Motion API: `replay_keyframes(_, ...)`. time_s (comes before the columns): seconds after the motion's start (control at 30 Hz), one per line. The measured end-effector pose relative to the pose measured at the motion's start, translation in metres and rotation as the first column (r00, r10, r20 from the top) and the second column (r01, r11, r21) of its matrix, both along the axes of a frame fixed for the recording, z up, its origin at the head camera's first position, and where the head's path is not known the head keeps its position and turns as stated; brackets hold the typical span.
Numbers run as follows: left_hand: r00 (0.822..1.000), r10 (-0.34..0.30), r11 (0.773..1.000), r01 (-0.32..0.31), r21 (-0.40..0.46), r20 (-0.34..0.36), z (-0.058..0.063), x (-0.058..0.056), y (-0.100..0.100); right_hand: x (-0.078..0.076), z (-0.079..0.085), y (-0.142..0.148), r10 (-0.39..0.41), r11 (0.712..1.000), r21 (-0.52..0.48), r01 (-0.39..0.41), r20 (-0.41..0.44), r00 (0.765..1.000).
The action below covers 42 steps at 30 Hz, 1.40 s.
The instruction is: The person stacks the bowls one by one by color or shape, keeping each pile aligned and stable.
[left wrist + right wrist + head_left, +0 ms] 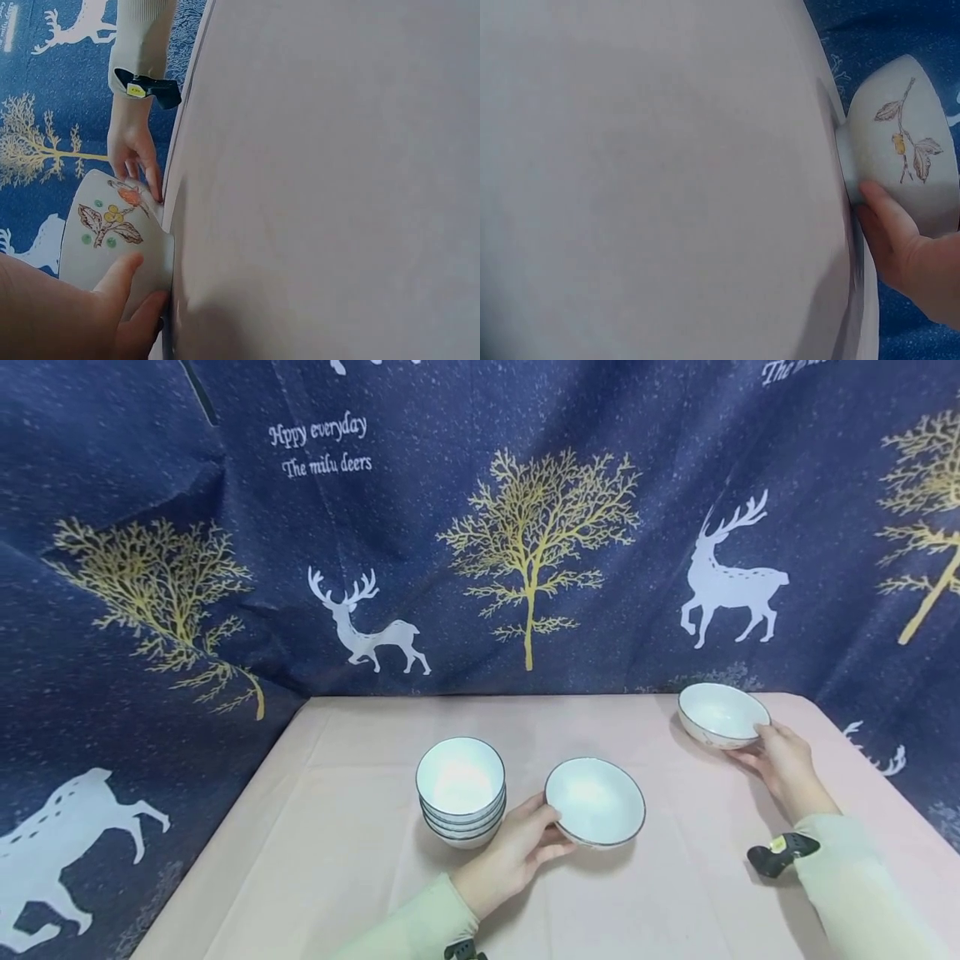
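My left hand (517,850) grips a white bowl (595,802) by its left side, thumb at the dark rim and fingers beneath. In the left wrist view this bowl (112,232) shows a painted sprig of leaves, and its foot is close to the tablecloth. At the back right, my right hand (782,762) holds another white bowl (722,714) by its right side, the bowl tipped slightly. Seen from the right wrist, that bowl (900,142) has brown leaves and a yellow fruit on its outside. Left of my left hand stands a stack of several matching bowls (461,777).
A pale pink cloth (360,860) covers the table. Its back edge meets a dark blue hanging fabric (480,652) printed with deer and trees. Each sleeve carries a black wrist device (783,853).
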<state>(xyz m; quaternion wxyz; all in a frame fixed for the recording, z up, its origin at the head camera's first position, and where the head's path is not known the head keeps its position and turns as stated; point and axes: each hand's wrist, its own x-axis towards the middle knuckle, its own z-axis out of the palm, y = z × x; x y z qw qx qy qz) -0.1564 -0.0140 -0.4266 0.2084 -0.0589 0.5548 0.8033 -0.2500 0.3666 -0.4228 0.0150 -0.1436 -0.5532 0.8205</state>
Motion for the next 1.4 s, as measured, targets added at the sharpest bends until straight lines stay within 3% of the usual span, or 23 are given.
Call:
replay_keyframes(0.3,1.000,-0.003,1.000,0.003,-0.002,-0.006,0.000,0.000,0.001,0.003,0.002,-0.001,-0.053,0.998,0.029,0.052,0.035,0.998)
replay_keyframes(0.57,1.000,-0.013,0.999,0.014,0.031,-0.027,-0.001,0.000,0.000,0.006,0.007,-0.003,-0.047,0.999,-0.004,0.047,-0.005,0.999)
replay_keyframes(0.9,1.000,-0.020,1.000,0.020,0.006,-0.010,-0.002,-0.002,0.000,0.008,0.005,-0.007,-0.042,0.999,-0.017,0.041,-0.029,0.999)
replay_keyframes(1.4,0.999,-0.022,1.000,0.023,0.016,-0.028,-0.003,-0.001,-0.001,0.009,0.002,-0.019,-0.004,0.999,0.046,0.007,-0.075,0.997)
